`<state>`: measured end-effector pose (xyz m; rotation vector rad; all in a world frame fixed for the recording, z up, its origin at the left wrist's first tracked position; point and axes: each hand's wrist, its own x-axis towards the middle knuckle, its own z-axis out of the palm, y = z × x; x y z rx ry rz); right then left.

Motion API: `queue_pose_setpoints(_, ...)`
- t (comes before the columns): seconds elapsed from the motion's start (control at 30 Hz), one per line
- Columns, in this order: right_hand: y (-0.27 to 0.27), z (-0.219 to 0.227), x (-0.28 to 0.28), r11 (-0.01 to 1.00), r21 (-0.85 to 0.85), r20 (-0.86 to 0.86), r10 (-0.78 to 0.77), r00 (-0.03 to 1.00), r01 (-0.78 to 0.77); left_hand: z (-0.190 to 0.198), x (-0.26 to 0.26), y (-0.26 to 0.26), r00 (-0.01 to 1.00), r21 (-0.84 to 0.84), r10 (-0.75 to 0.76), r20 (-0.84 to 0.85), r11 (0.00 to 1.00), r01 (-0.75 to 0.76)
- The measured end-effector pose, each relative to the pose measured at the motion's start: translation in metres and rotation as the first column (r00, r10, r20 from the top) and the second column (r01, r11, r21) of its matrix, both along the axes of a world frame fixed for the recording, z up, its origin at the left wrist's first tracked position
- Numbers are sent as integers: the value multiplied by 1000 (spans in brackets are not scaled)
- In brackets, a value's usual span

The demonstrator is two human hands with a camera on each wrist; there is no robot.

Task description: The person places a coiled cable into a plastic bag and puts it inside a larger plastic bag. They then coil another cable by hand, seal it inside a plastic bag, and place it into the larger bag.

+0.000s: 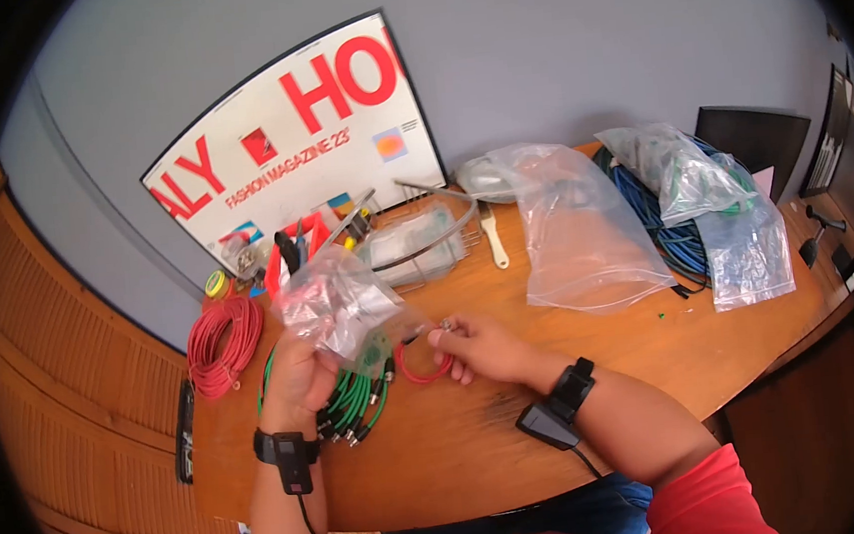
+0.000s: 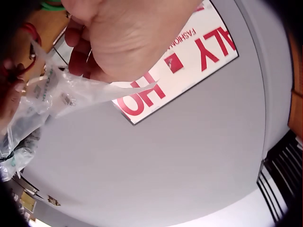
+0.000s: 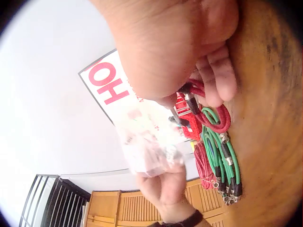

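Where bag (image 1: 344,299) overlaps, green cables (image 1: 359,391) (metal-tipped) lie partly hidden.

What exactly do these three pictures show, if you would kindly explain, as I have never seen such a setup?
Certainly. There is no robot here: a person works with two bare hands. The head view comes from a camera worn on the head, looking down over the wooden table. The other two come from cameras worn on the wrists, so they look tilted.

The left hand holds a clear plastic bag. The right hand holds a looped red cable.

On the table lie green cables with metal-tipped ends, a coil of red cable, a brush, blue cable and a larger clear bag.
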<state>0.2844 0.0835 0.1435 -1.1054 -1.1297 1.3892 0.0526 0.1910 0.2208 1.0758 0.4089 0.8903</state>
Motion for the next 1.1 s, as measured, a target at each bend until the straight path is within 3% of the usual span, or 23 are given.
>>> queue_pose_setpoints(0.13,1,1,1,999,-42,11,-5,1000,5,-37,-15,-6,997,-147,66,-50,986,-73)
queue_pose_setpoints(0.2,0,5,0,998,-62,44,-7,999,10,-41,-14,-10,988,-314,124,90,945,-91)
queue_pose_setpoints(0.27,-2,7,-1,997,-71,55,-10,998,14,-41,-16,-17,988,-336,94,120,941,-48)
queue_pose_setpoints(0.33,-2,8,-4,997,-72,54,-17,998,21,-42,-11,-20,989,-167,133,61,978,-121)
queue_pose_setpoints(0.37,-3,8,-5,997,-64,56,-27,998,31,-39,-8,-28,977,-14,196,-83,980,-198)
queue_pose_setpoints(0.4,-3,7,-5,998,-57,56,-37,998,40,-39,-7,-29,977,-22,197,-85,980,-200)
queue_pose_setpoints(0.47,-2,4,-4,996,-71,41,-42,998,44,-42,-7,-33,903,157,293,-314,954,-255)
queue_pose_setpoints(0.53,-1,3,-2,995,-80,22,-51,998,53,-42,-5,-33,931,135,260,-256,963,-232)
queue_pose_setpoints(0.6,-2,6,-2,977,-44,-48,-209,977,207,-45,-7,-32,903,169,254,-346,964,-206)
queue_pose_setpoints(0.63,-2,7,-1,977,-48,-52,-212,976,210,-45,-7,-32,902,168,250,-352,965,-202)
queue_pose_setpoints(0.7,-2,11,0,895,62,-97,-435,895,442,-46,-6,-32,909,164,241,-341,967,-195)
queue_pose_setpoints(0.8,-8,24,0,866,100,-230,-458,858,489,-47,-4,-33,911,196,245,-333,963,-187)
queue_pose_setpoints(0.83,-11,26,-1,864,99,-233,-462,856,493,-49,-4,-32,911,197,241,-335,963,-183)
queue_pose_setpoints(0.9,-15,29,-6,937,84,-211,-315,925,338,-55,-3,-30,911,163,209,-354,974,-160)
queue_pose_setpoints(1.0,-16,22,-14,958,42,-98,-277,956,282,-56,-2,-33,906,209,230,-356,964,-163)
queue_pose_setpoints(1.1,-16,21,-15,945,38,-39,-324,945,326,-57,-2,-33,927,162,181,-330,978,-133)
